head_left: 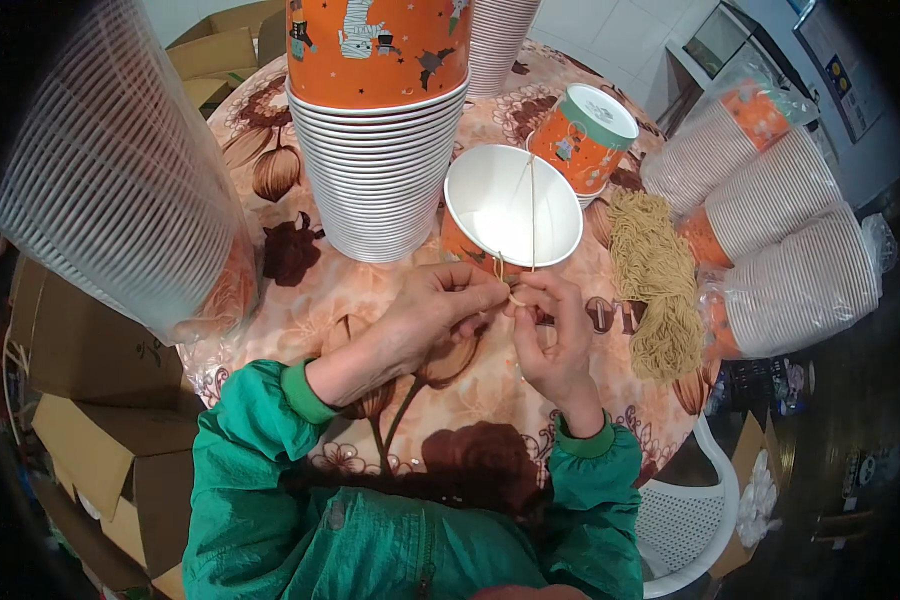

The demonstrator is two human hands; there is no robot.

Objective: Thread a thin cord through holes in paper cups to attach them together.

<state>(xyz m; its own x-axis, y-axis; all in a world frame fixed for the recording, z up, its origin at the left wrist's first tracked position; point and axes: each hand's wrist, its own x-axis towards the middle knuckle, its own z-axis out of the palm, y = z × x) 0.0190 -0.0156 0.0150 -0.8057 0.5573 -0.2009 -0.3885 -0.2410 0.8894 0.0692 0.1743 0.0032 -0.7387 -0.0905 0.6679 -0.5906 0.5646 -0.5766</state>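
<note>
Both hands, left hand point(425, 315) and right hand point(555, 335), pinch a thin string point(531, 205) at the open paper cup point(511, 205) rim, seemingly tying it; next comes a careful tight pull.

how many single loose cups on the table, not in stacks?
2: an open cup by the left hand and right hand, and an upturned cup behind it. Stacks may hide others.
</note>
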